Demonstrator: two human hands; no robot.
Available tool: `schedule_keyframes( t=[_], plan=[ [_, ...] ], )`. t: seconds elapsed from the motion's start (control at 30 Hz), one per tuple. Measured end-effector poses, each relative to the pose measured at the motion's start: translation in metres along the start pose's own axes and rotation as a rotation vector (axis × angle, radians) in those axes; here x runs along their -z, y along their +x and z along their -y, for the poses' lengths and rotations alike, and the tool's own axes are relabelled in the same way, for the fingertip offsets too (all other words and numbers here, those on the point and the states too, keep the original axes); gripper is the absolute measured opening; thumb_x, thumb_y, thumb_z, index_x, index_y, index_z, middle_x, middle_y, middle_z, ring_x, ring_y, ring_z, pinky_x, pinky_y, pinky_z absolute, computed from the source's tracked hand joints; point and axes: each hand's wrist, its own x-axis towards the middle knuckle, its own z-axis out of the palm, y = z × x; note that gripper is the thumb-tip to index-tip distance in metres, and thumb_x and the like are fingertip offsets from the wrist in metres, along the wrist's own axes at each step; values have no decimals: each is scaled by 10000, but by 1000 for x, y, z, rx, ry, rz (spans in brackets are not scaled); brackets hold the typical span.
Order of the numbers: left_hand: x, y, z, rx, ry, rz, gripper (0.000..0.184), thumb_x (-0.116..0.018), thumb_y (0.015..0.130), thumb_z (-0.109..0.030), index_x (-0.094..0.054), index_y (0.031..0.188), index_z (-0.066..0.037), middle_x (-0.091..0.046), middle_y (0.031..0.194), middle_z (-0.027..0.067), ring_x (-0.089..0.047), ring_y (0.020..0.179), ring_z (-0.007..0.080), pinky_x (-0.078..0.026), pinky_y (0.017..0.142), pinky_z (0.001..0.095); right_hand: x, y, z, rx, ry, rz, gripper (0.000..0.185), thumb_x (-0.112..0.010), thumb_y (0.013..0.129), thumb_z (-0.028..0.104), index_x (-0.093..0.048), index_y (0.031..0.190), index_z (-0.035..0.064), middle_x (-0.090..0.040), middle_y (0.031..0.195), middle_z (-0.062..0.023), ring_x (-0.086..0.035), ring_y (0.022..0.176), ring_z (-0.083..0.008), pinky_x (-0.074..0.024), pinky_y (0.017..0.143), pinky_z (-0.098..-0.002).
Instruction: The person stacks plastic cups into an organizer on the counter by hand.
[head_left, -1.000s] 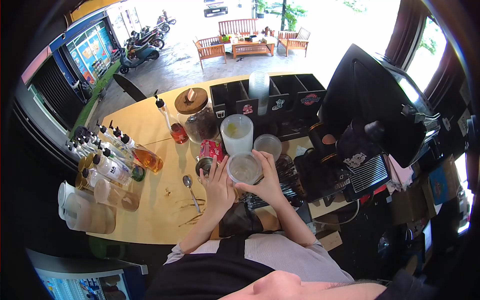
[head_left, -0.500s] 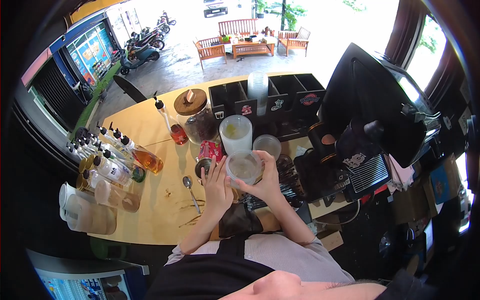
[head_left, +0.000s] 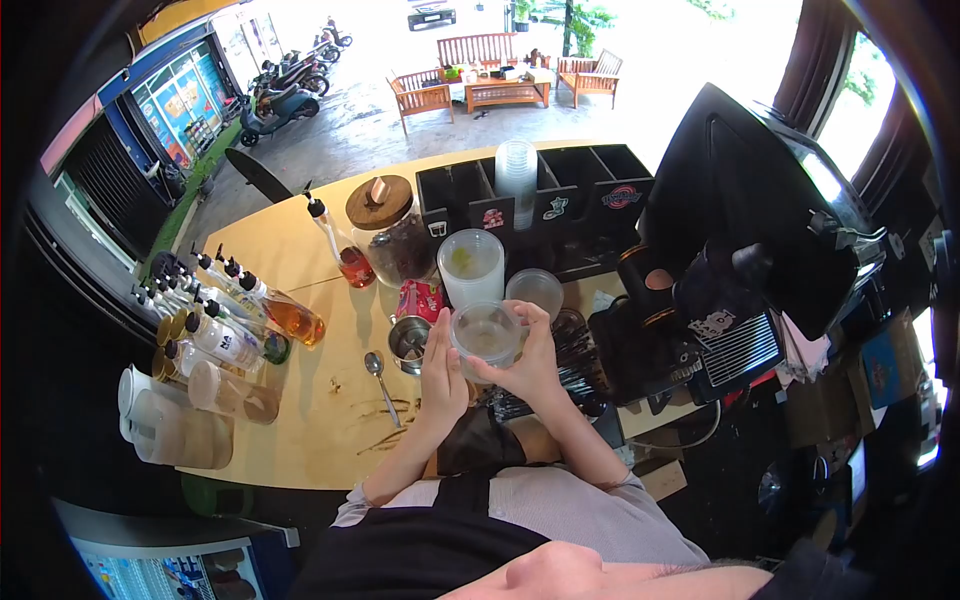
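Over the wide desk [head_left: 310, 430], the handling of the clear cup [head_left: 487, 335] looks partway: the cup is already lifted and held in front of the body, just nearer than the tall pale stack [head_left: 472, 285], but it is not set down, no lid sits on it, and I see no filling through its wall, though glare makes that hard to be sure of. The right hand [head_left: 532, 362] pinches its right side, thumb on the near wall and fingers curled round the far one; the left hand [head_left: 442, 380] stands flat at its left, fingers straight and pressed together, whether bearing on the wall or just beside it I cannot tell. As for materials, the desk is smooth, light-toned wood, marked with brown streaks. The big machine [head_left: 730, 190] at right is dark and angular, with a slatted metal tray. Smaller is the black box [head_left: 590, 230], straight-edged and split into compartments. The round jar [head_left: 395, 250] has clear walls, dark contents and a grained wooden lid. The stack is cylindrical, milky plastic; the cup is round, thin and see-through, with a bright rim. Smaller again, the metal mug [head_left: 408, 345] is shiny and curved, near the left hand, and the slim spoon [head_left: 376, 368] lies polished beside the streaks.
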Motion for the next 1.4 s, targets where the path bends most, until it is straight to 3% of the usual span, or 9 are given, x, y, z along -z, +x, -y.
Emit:
schedule_keyframes(
  t=[0.13, 0.57, 0.67, 0.73, 0.83, 0.93, 1.1, 1.2, 1.4],
  plan=[
    [2, 4, -4, 9, -2, 9, 490, -283, 1075, -243, -426, 1436, 56, -477, 1445, 246, -385, 1406, 411, -254, 1174, 498, -5, -3, -7, 17, 10, -63, 935, -930, 632, 342, -370, 1293, -9, -518, 1246, -178, -537, 1175, -301, -453, 993, -416],
    [12, 24, -22, -110, 130, 6, 486, -275, 1075, -261, -459, 1418, 31, -502, 1421, 204, -328, 1441, 396, -191, 1187, 508, 5, 13, 8, 13, 358, 1, 1010, -951, 636, 264, -351, 1418, 40, -458, 1482, -207, -570, 1226, -276, -435, 1055, -405],
    [7, 28, -18, -102, -35, -34, 525, -272, 1084, -321, -480, 1396, 46, -557, 1367, 203, -444, 1372, 390, -308, 1137, 499, 10, 19, 17, 24, 504, 52, 1053, -954, 632, 270, -338, 1457, 46, -402, 1531, -215, -540, 1272, -266, -421, 1073, -407],
    [5, 33, -24, -95, -306, -43, 614, -238, 1084, -411, -503, 1366, 66, -620, 1275, 216, -585, 1233, 366, -447, 1024, 467, 12, 21, 27, 27, 624, 67, 1086, -955, 630, 274, -324, 1484, 47, -368, 1555, -218, -519, 1302, -264, -410, 1091, -411],
    [-3, 45, -39, -146, -424, -144, 708, -204, 1071, -496, -522, 1343, 75, -661, 1185, 217, -668, 1082, 315, -519, 914, 420, 8, 21, 37, 12, 728, 49, 1154, -952, 629, 230, -261, 1530, 19, -327, 1582, -197, -495, 1341, -273, -420, 1100, -393],
    [-11, 44, -41, -91, -586, -147, 735, -193, 1062, -530, -516, 1348, 66, -648, 1199, 211, -662, 1069, 277, -511, 922, 406, 4, 18, 30, 54, 712, 23, 1190, -944, 645, 274, -217, 1551, 13, -338, 1566, -203, -473, 1361, -285, -405, 1104, -394],
    [-20, 43, -44, 25, -612, -200, 736, -233, 1053, -562, -511, 1351, 51, -639, 1217, 182, -642, 1088, 249, -492, 946, 387, 1, 5, 20, 66, 512, 131, 994, -789, 847, 286, -153, 1566, 29, -313, 1550, -186, -407, 1393, -296, -329, 1150, -457],
    [-22, 42, -39, 84, -672, -202, 727, -242, 1055, -561, -508, 1359, 44, -633, 1235, 173, -630, 1111, 245, -477, 968, 382, -6, -7, 28, -155, 801, 158, 923, -745, 873, 222, -159, 1564, 45, -317, 1537, -182, -441, 1356, -293, -351, 1125, -443],
    [-18, 64, -37, 42, -670, -144, 671, -243, 1077, -486, -544, 1349, 48, -655, 1254, 168, -624, 1143, 233, -460, 992, 383, 1, 11, 26, -60, 762, -21, 704, -710, 893, 210, -309, 1450, 52, -469, 1397, -165, -502, 1271, -240, -418, 1052, -383]
  ],
)
